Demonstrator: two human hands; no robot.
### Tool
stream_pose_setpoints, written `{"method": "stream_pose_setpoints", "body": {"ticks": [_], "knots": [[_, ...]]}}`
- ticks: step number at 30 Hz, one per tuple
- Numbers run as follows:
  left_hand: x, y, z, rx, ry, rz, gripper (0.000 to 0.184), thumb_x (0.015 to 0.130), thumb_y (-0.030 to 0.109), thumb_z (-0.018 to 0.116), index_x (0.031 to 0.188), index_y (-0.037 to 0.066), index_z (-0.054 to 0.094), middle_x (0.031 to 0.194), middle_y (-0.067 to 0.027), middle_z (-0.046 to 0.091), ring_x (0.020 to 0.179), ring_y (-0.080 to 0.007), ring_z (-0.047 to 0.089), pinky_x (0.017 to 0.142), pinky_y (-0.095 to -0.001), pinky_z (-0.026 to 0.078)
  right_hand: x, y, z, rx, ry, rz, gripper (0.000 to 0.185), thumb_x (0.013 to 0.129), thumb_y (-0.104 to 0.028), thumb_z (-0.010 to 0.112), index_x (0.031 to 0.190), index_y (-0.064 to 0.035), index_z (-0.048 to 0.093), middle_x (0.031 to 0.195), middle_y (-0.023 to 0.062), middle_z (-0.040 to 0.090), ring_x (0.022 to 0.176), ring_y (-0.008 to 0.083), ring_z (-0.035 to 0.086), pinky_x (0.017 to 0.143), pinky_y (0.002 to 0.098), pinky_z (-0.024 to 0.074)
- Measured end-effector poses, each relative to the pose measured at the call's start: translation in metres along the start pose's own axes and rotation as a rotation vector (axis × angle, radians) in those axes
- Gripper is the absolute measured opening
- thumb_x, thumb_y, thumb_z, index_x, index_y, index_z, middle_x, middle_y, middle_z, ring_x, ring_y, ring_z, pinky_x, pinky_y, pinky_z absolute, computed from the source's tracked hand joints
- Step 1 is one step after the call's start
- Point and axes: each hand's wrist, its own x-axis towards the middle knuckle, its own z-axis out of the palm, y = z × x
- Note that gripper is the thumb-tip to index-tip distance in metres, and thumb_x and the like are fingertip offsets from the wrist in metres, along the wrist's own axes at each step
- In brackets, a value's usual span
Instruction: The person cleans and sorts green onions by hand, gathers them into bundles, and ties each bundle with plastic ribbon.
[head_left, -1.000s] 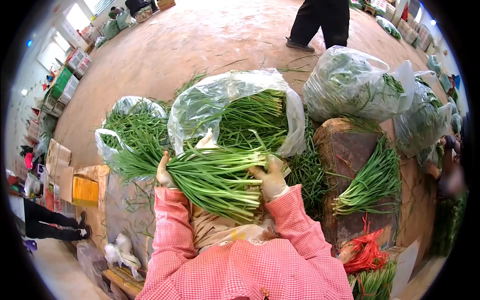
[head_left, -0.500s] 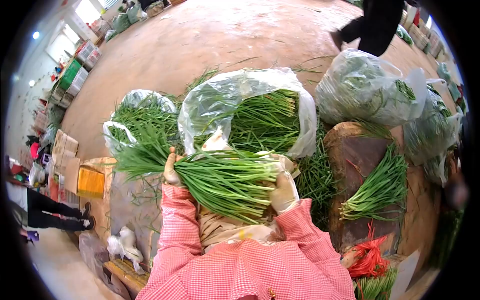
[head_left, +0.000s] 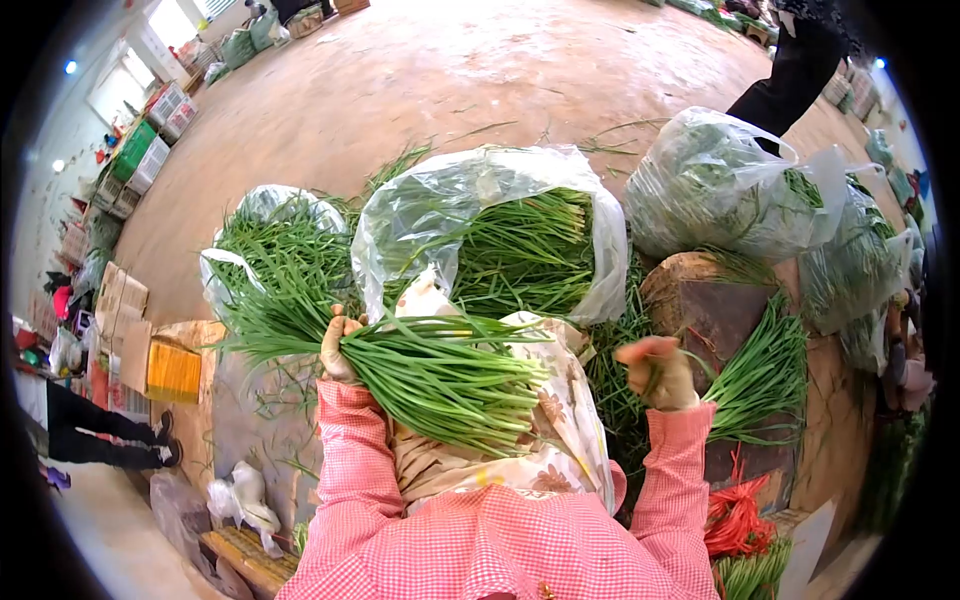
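Note:
My left hand [head_left: 341,346] is wrapped round the middle of a thick bunch of garlic chives [head_left: 450,385]. Their pale cut ends point right across my lap, and the leafy tips spread left over an open bag of chives [head_left: 280,245]. Off to the right, my right hand [head_left: 660,372] is apart from the bunch with its fingers curled; whatever is in them is too small to name. Beside that hand a second bunch of chives [head_left: 765,375] lies on the dark board [head_left: 730,310]. Red ties [head_left: 738,515] hang below it.
A large open plastic bag [head_left: 608,250] of chives stands in front of me. Fuller clear bags [head_left: 720,190] are at the right, near a walking person's leg [head_left: 790,80]. A cardboard box [head_left: 178,370] and another person's legs [head_left: 100,430] are at the left.
My right hand has left the cut ends of the held bunch and moved right, towards the board. My left hand keeps its hold. The walking person at the back has moved right.

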Motion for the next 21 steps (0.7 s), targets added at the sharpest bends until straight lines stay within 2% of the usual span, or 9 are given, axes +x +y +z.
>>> {"method": "stream_pose_setpoints", "body": {"ticks": [1,2,6,7,12,14,16,18,21], "knots": [[0.0,-0.002,0.004,0.001,-0.002,0.009,0.022,0.091,0.016,0.047,0.109,0.005,0.053,0.062,0.0033,0.046,0.058,-0.0104,0.046,0.085,-0.0308,0.043,0.005,-0.002,0.005,-0.222,-0.152,0.075,0.026,0.088,-0.03,0.059,0.085,-0.0051,0.067,0.07,0.0056,0.062,0.058,0.0109,0.053,0.053,0.0275,0.0409],[0.0,-0.003,0.006,0.006,-0.003,0.016,0.022,0.091,0.016,0.047,0.11,0.005,0.053,0.063,0.0031,0.045,0.058,-0.0103,0.045,0.085,-0.031,0.042,0.01,0.011,0.018,-0.85,0.058,-0.226,0.034,0.086,-0.038,0.06,0.083,-0.0048,0.069,0.073,0.0095,0.062,0.065,0.0159,0.057,0.062,0.0297,0.044],[-0.001,-0.002,0.014,-0.018,-0.073,0.011,0.023,0.091,0.015,0.047,0.11,0.003,0.048,0.066,0.0025,0.043,0.06,-0.0109,0.044,0.061,-0.0257,0.044,0.011,-0.021,0.094,-0.752,-0.057,0.039,0.044,0.081,-0.048,0.06,0.09,-0.006,0.069,0.084,0.0136,0.062,0.081,0.0261,0.061,0.075,0.0377,0.046],[-0.001,0.001,0.013,-0.005,-0.128,-0.015,0.017,0.089,0.015,0.051,0.105,0.009,0.048,0.062,0.0051,0.043,0.058,-0.0084,0.045,0.088,-0.031,0.042,0.011,-0.02,0.116,-0.907,-0.141,-0.088,0.044,0.081,-0.049,0.058,0.094,-0.0074,0.067,0.087,0.0146,0.062,0.086,0.0288,0.061,0.078,0.0397,0.0456],[0.002,0.004,0.008,-0.044,-0.244,0.045,0.021,0.089,0.015,0.052,0.107,0.005,0.047,0.068,0.0018,0.045,0.063,-0.0129,0.047,0.084,-0.0317,0.043,0.019,-0.01,0.15,-1.244,-0.494,-0.072,0.039,0.085,-0.044,0.054,0.099,-0.0089,0.064,0.093,0.0158,0.063,0.092,0.0323,0.06,0.081,0.0423,0.0457],[-0.002,0.007,0.01,-0.115,-0.281,0.068,0.019,0.088,0.014,0.053,0.105,0.006,0.048,0.068,0.0015,0.046,0.064,-0.0132,0.047,0.088,-0.0346,0.042,0.014,0.021,0.139,-0.909,-0.142,-0.22,0.032,0.087,-0.035,0.055,0.096,-0.0052,0.06,0.084,0.0136,0.065,0.081,0.0298,0.063,0.074,0.04,0.048],[-0.004,0.009,0.009,-0.221,-0.34,0.067,0.016,0.087,0.012,0.054,0.101,0.008,0.048,0.067,0.0017,0.045,0.064,-0.0138,0.046,0.092,-0.0355,0.039,0.02,0.042,0.122,-0.151,-0.132,0.069,0.018,0.09,-0.019,0.054,0.094,-0.0019,0.055,0.071,0.0028,0.06,0.052,0.0109,0.053,0.046,0.0252,0.0434],[-0.004,0.009,0.008,-0.271,-0.378,0.062,0.016,0.086,0.011,0.054,0.1,0.008,0.049,0.066,0.0017,0.044,0.064,-0.0138,0.045,0.093,-0.0354,0.039,0.011,0.008,0.104,0.31,-0.044,0.281,0.015,0.09,-0.019,0.056,0.09,-0.0043,0.055,0.069,-0.0013,0.057,0.046,0.0045,0.045,0.036,0.019,0.0329],[-0.002,0.01,0.009,-0.226,-0.417,0.066,0.018,0.084,0.011,0.055,0.1,0.007,0.049,0.065,0.0018,0.043,0.062,-0.013,0.044,0.092,-0.0363,0.039,0.021,0.01,0.047,0.416,0.263,0.084,0.015,0.089,-0.02,0.057,0.086,-0.0058,0.055,0.069,-0.0027,0.055,0.046,0.0026,0.044,0.034,0.0169,0.029]]}}
